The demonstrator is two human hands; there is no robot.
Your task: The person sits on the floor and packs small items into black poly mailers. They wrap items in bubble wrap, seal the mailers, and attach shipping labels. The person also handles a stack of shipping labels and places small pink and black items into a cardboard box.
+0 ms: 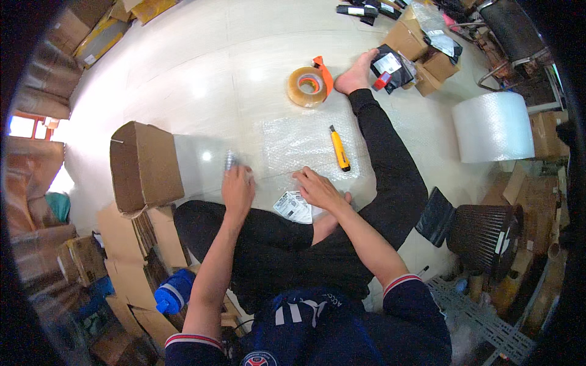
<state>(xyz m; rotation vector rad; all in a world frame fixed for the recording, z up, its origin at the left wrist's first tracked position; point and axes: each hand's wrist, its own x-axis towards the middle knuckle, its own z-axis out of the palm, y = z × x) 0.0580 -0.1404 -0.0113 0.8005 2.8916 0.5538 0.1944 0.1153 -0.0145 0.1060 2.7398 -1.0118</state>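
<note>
My left hand is closed around a small silvery object, blurred and partly hidden by the fingers. My right hand hovers just above printed paper labels, its fingers bent and apart with nothing visible in them. Ahead of it, a flat sheet of clear bubble wrap lies on the floor. A yellow utility knife rests on that sheet. Beyond the sheet is a roll of clear packing tape with an orange tape dispenser.
An open cardboard box stands left of my left hand. Flattened cardboard and a blue bottle are beside my left leg. On the right are a large bubble wrap roll, a dark ribbed basket and a black parcel.
</note>
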